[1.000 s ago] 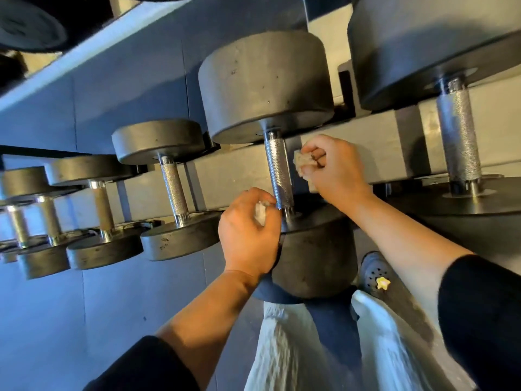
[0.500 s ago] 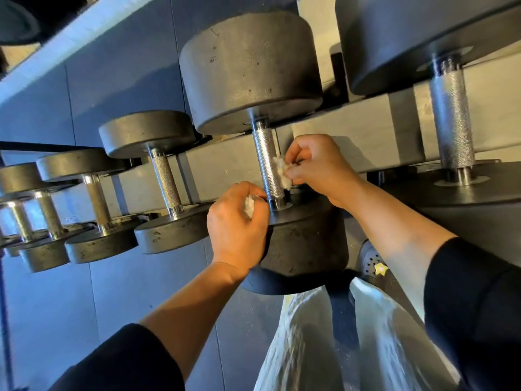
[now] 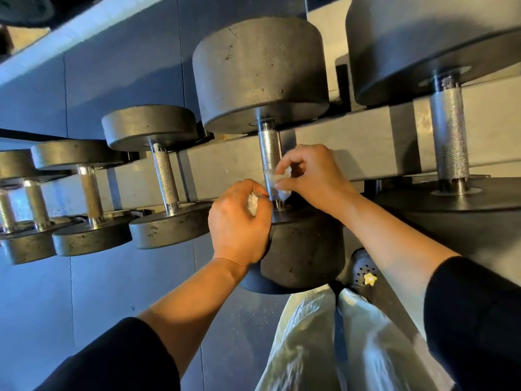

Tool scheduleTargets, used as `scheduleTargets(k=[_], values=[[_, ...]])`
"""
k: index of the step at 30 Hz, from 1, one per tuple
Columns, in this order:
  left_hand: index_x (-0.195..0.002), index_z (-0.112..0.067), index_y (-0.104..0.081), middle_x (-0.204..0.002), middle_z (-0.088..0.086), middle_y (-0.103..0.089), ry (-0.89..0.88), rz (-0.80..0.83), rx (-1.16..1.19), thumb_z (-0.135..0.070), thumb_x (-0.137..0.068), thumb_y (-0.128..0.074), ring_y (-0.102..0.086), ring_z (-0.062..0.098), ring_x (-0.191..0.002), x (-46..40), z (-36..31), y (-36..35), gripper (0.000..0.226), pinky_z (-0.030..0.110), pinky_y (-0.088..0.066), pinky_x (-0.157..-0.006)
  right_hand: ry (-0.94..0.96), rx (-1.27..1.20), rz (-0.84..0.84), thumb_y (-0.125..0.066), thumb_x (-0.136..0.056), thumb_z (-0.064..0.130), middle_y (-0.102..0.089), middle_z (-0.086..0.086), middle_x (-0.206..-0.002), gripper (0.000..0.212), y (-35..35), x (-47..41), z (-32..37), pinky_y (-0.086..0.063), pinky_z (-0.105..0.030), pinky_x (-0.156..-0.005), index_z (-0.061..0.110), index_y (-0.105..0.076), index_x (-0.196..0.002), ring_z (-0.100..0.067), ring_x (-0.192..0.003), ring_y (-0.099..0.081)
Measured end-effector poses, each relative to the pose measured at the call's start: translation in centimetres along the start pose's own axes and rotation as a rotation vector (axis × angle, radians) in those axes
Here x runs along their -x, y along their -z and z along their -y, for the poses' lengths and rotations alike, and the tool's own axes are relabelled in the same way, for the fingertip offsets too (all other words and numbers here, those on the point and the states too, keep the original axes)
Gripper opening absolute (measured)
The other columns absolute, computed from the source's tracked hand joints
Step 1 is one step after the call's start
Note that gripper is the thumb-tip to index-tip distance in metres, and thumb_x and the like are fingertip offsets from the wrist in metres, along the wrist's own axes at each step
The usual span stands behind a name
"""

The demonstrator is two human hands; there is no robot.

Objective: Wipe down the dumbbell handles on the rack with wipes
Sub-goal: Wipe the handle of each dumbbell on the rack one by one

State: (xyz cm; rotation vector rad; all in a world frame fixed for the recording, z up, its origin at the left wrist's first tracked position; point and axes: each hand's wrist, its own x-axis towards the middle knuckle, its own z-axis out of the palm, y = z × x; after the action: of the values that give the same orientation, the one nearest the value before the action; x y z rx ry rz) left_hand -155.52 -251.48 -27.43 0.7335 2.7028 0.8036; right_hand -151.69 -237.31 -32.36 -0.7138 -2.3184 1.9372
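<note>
A big grey dumbbell (image 3: 262, 77) lies on the rack with its knurled metal handle (image 3: 269, 153) pointing toward me. My right hand (image 3: 313, 179) pinches a white wipe (image 3: 277, 179) against the lower part of that handle. Just left of the handle's base, my left hand (image 3: 239, 221) is curled round a crumpled white wipe (image 3: 253, 203) and rests at the near weight head (image 3: 304, 249).
Several smaller dumbbells (image 3: 158, 176) line the rack to the left. A larger dumbbell with a thick handle (image 3: 449, 139) sits to the right. The grey rack beam (image 3: 352, 142) runs behind the handles. Below are my light trousers (image 3: 307, 342) and a dark shoe (image 3: 363, 272) on the dark floor.
My right hand has brought its wipe from beside the handle onto it and moved lower down the handle. My left hand has stayed by the handle's base.
</note>
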Motion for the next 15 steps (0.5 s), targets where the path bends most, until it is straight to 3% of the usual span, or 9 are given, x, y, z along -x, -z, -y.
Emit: scheduleTargets(k=[4, 6, 8, 12, 15], values=[[-0.086, -0.015, -0.065, -0.077, -0.006, -0.061, -0.004, 0.016, -0.035, -0.041, -0.081, -0.038, -0.051, 0.009, -0.063, 0.1, 0.0, 0.1, 0.037, 0.015, -0.037, -0.057, -0.028, 0.087, 0.097, -0.080, -0.072, 0.018, -0.061, 0.007, -0.077, 0.012, 0.3, 0.4, 0.6, -0.040, -0.015, -0.060, 0.017, -0.069, -0.078, -0.001, -0.066, -0.052], [-0.091, -0.017, -0.063, -0.075, -0.006, -0.060, 0.003, 0.017, -0.063, -0.037, -0.082, -0.045, -0.048, 0.006, -0.057, -0.1, -0.1, 0.1, 0.029, 0.014, -0.033, -0.055, -0.057, 0.049, -0.013, -0.078, -0.075, 0.018, -0.063, 0.004, -0.076, 0.010, 0.8, 0.7, 1.2, -0.044, -0.018, -0.062, 0.014, -0.069, -0.078, -0.004, -0.068, -0.054], [-0.098, -0.019, -0.061, -0.077, -0.006, -0.063, 0.005, 0.012, -0.039, -0.037, -0.081, -0.053, -0.051, 0.005, -0.058, -0.1, -0.4, 0.1, 0.025, 0.015, -0.037, -0.054, -0.070, 0.033, -0.153, -0.076, -0.076, 0.014, -0.065, 0.002, -0.079, 0.008, 2.0, 0.9, 1.6, -0.046, -0.014, -0.062, 0.016, -0.068, -0.078, -0.003, -0.069, -0.057], [-0.103, -0.024, -0.057, -0.084, -0.010, -0.065, -0.041, -0.051, 0.160, -0.041, -0.081, -0.064, -0.062, 0.007, -0.075, 0.7, -2.3, 0.7, 0.029, 0.026, -0.054, -0.066, -0.067, 0.192, -0.193, -0.075, -0.077, 0.014, -0.062, 0.008, -0.090, 0.015, 5.7, 0.7, 2.6, -0.043, -0.009, -0.071, 0.019, -0.070, -0.091, -0.004, -0.081, -0.057], [-0.106, -0.024, -0.054, -0.078, -0.012, -0.060, -0.187, -0.003, 0.319, -0.035, -0.082, -0.064, -0.061, 0.006, -0.076, 1.6, -5.5, 0.4, 0.028, 0.019, -0.050, -0.070, -0.029, 0.319, -0.134, -0.074, -0.077, 0.013, -0.060, 0.011, -0.084, 0.015, 8.0, 0.8, 2.7, -0.038, -0.003, -0.062, 0.017, -0.071, -0.091, 0.001, -0.072, -0.053]])
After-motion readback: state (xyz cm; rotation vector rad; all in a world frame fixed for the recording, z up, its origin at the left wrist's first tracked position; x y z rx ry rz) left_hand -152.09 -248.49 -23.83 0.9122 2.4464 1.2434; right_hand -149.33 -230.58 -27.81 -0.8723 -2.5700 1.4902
